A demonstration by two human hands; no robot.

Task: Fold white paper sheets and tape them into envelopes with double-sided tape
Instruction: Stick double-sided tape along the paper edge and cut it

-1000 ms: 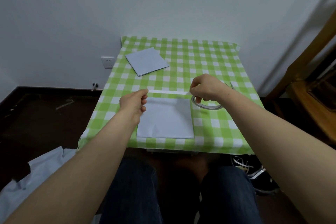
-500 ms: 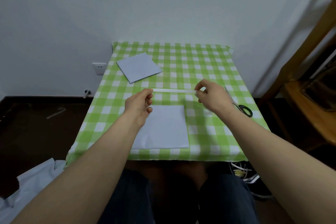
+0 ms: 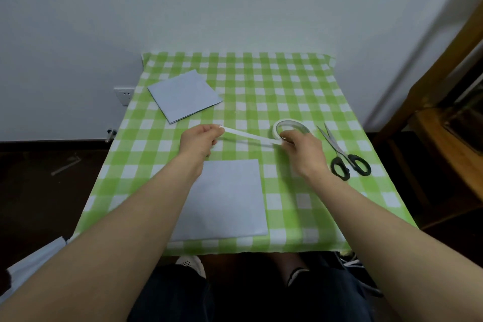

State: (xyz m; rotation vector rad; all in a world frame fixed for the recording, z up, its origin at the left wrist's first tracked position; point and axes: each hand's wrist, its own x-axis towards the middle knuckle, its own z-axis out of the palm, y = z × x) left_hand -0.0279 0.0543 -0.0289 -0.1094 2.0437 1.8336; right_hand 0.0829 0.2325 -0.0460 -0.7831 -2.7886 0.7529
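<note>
Left hand (image 3: 200, 140): thumb and fingers closed in a pinch on the free end of the tape strip (image 3: 248, 135). The other fingers are curled under.
Right hand (image 3: 302, 150): fingers curled onto the near rim of the tape roll (image 3: 290, 126), gripping it where the strip leaves the roll.
The strip is stretched straight between the two hands, off the cloth, with the left end a bit farther from the person than the right. The roll is tilted up on edge. Can't tell whether its far rim touches the cloth.

Reference is the folded sheet (image 3: 224, 198): white, flat on the worktop (image 3: 300, 217) (green/white checked cloth), close to the front edge. The left forearm overlaps its left side. Relative to it:
- strip: above and past its far edge, roughly parallel to that edge, not touching it
- left hand: just past its far-left corner
- right hand and roll: past its far-right corner
- scissors (image 3: 345, 157): to its right, beyond the right hand, flat on the cloth. Black handles point toward the person, and the blade tips point away, slightly parted
- second folded sheet (image 3: 184, 95): well beyond it toward the far left, turned at an angle, flat on the cloth, nothing touching it
- wall socket (image 3: 125, 94): farther left still, on the wall, off the worktop
</note>
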